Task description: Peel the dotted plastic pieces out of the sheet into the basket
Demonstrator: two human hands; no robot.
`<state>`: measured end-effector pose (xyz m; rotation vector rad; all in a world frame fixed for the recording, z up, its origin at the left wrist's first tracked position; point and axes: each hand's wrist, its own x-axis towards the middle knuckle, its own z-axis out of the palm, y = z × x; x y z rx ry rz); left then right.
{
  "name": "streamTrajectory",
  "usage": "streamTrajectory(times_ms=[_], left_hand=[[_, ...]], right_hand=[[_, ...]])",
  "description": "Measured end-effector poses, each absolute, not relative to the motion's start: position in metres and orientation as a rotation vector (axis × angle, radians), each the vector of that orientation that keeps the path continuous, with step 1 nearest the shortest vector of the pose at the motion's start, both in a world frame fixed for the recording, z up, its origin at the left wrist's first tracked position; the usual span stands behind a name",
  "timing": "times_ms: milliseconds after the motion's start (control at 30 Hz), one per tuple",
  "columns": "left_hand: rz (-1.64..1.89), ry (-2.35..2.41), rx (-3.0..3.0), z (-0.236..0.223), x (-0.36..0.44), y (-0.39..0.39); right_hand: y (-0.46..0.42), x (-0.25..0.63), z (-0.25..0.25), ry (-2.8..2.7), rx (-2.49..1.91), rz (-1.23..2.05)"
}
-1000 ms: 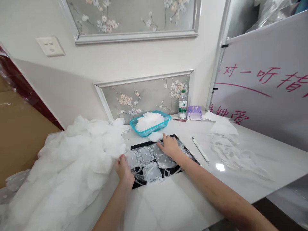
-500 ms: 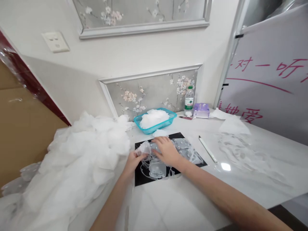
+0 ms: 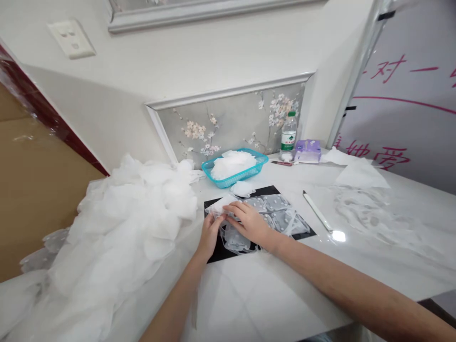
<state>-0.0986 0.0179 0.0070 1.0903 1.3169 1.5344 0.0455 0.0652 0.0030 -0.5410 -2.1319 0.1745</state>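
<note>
A black mat (image 3: 217, 257) lies on the table, bearing a translucent sheet (image 3: 278, 203) with rounded, dotted panels. Over the mat's left end, my left hand (image 3: 209, 233) pinches a thin white film piece (image 3: 218, 204) between thumb and fingers. My right hand (image 3: 252, 224) reaches across the sheet, and its closed fingertips meet the same film piece from the right. Below my fingers, one grey panel (image 3: 237, 239) shows with loose strips around it. Another white piece (image 3: 242, 188) rests at the mat's back edge.
A heap of white film pieces (image 3: 131, 237) covers the left. Behind the mat stands a blue basket (image 3: 235, 179) of white pieces. Farther right are a bottle (image 3: 288, 137), a purple packet (image 3: 308, 151), red-handled snips (image 3: 282, 163), a white pen (image 3: 318, 211) and film scraps (image 3: 377, 218).
My two hands have come together at the film piece, which now lies flatter and looks whiter. My right hand has uncovered the white piece behind the mat. The view has tilted down.
</note>
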Motion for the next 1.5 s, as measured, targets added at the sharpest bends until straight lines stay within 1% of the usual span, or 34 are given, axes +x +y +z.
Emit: streamTrajectory(times_ms=[200, 367, 433, 567, 733, 1000, 1333, 1500], left_hand=[[1.492, 1.183, 1.049, 0.004, -0.1, 0.02], [1.478, 1.219, 1.04, 0.005, -0.098, 0.023], [1.497, 1.251, 1.03, 0.006, -0.096, 0.024], [1.558, 1.296, 0.994, 0.007, -0.096, 0.025], [1.512, 1.28, 1.044, 0.009, -0.099, 0.023], [1.435, 1.344, 1.11, 0.015, -0.096, 0.021], [1.504, 1.491, 1.225, 0.017, -0.092, 0.019], [1.473, 1.538, 1.33, 0.019, -0.09, 0.019]], right_hand=[[0.062, 0.045, 0.005, -2.02, -0.602, 0.441], [0.067, 0.036, 0.004, -1.822, -0.657, 0.764], [0.069, 0.034, 0.004, -1.755, -0.689, 0.834], [0.071, 0.034, 0.0, -1.739, -0.754, 0.787], [0.066, 0.036, -0.002, -1.798, -0.715, 0.68], [0.066, 0.038, -0.002, -1.79, -0.761, 0.625], [0.068, 0.037, 0.0, -1.801, -0.744, 0.649], [0.065, 0.039, 0.001, -1.872, -0.791, 0.579]])
